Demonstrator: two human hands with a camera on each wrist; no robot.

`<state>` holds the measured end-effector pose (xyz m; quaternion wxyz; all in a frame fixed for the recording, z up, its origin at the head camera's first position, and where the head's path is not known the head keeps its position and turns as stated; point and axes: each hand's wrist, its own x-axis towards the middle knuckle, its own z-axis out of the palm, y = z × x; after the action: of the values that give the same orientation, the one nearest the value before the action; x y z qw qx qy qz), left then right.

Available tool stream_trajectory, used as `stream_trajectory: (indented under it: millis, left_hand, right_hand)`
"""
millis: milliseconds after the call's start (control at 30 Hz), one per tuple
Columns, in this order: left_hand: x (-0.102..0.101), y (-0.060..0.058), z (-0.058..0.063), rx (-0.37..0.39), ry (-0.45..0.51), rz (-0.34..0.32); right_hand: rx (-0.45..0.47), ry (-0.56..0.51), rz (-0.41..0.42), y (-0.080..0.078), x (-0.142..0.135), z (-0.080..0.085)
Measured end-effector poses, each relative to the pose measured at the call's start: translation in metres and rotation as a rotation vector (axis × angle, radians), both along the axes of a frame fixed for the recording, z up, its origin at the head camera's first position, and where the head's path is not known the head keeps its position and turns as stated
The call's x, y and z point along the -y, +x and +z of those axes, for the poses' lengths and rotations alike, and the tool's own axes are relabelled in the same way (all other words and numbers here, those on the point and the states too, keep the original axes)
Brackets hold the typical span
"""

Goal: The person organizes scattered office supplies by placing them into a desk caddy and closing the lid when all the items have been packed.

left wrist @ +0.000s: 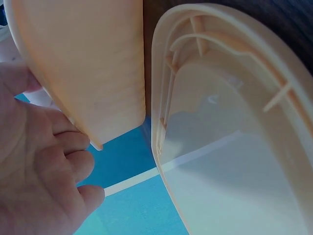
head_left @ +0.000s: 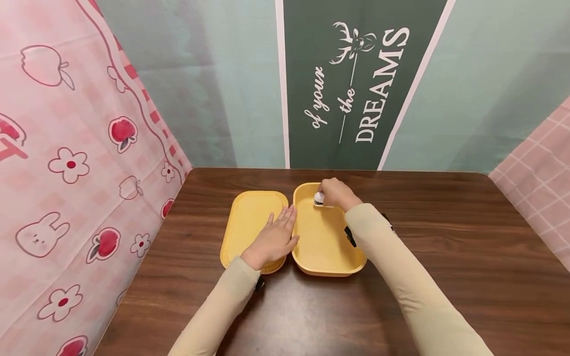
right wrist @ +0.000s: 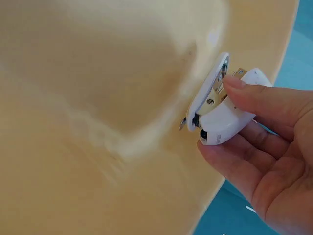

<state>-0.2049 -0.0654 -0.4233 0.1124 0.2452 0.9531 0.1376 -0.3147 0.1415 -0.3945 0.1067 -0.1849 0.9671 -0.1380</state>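
Observation:
A small white stapler (right wrist: 227,115) with metal parts is in my right hand (right wrist: 279,147), pinched between thumb and fingers. In the head view, the right hand (head_left: 338,192) holds the stapler (head_left: 318,198) over the far end of an open yellow box (head_left: 327,247). My left hand (head_left: 275,239) reaches across the edge of a flat yellow lid (head_left: 249,217), its fingers mostly straight and touching the box's left side. In the left wrist view, the left hand's (left wrist: 44,147) fingertips rest by the box wall (left wrist: 93,63), with the lid (left wrist: 234,147) beside it.
Lid and box lie side by side on a dark brown wooden table (head_left: 445,237). Behind the table hangs a green curtain (head_left: 213,89) with printed lettering. A pink patterned cloth (head_left: 89,198) covers the left side, and a pink checked one (head_left: 543,188) the right.

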Motion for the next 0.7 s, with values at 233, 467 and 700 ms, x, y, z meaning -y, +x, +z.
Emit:
stream_trajectory:
  millis: [233, 467, 700]
  left_hand:
    - [-0.002, -0.001, 0.001, 0.003, -0.003, -0.004]
    - [-0.002, -0.001, 0.002, 0.013, -0.004, 0.000]
    - [0.000, -0.001, -0.001, -0.006, 0.010, -0.005]
  right_hand:
    - [0.019, 0.015, -0.034, -0.003, 0.002, -0.008]
    - [0.025, 0.035, -0.045, -0.004, 0.004, -0.015]
    - [-0.007, 0.017, -0.017, -0.006, 0.002, -0.022]
